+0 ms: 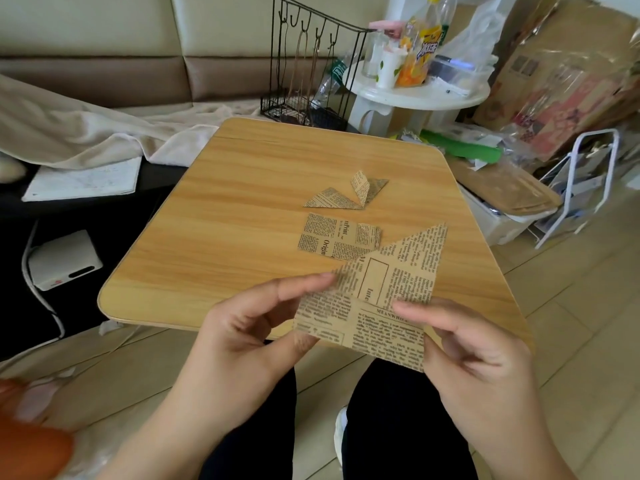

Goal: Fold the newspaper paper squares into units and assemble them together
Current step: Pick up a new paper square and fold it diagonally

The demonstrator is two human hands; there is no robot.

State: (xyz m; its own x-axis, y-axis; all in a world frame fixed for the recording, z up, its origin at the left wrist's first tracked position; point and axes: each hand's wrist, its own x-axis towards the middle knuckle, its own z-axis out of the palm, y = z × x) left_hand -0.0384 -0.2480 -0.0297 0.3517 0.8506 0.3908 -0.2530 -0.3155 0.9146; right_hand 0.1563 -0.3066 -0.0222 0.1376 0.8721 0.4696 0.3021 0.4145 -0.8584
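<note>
both hands, left hand (249,327) and right hand (474,355), pinch a folded newspaper sheet (384,299) above the desk (214,216); folded units (346,195) lie beyond.

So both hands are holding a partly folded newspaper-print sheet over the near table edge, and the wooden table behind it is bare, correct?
Not bare. The head view shows the left hand and right hand holding the newspaper-print sheet, but the wooden table also carries a folded unit and a flat paper piece.
</note>
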